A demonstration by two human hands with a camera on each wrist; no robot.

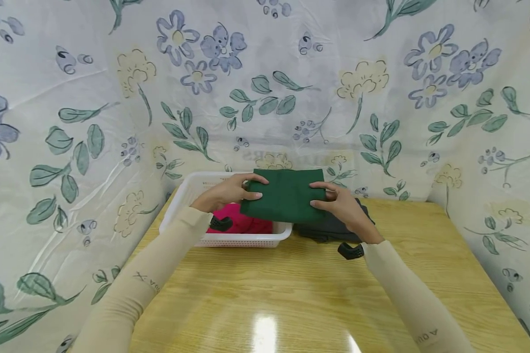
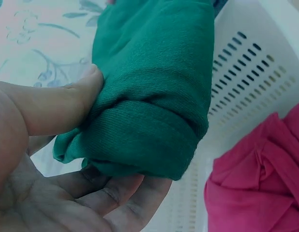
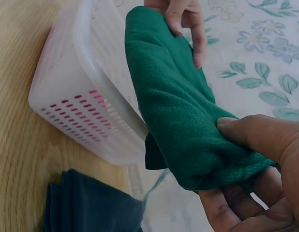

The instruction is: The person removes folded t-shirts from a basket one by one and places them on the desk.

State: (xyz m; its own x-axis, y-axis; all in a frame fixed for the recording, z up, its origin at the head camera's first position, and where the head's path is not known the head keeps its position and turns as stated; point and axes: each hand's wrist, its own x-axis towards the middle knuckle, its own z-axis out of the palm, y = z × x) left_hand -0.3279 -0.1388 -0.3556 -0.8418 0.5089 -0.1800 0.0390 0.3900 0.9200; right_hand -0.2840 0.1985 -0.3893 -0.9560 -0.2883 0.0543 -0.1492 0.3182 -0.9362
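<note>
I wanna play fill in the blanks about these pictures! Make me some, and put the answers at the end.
1. The left hand and right hand hold a folded cloth coloured ____.
2. The pink cloth lies ____ the white basket.
3. In the head view, the dark cloth lies on the basket's ____ side.

Missing words: green; inside; right.
</note>
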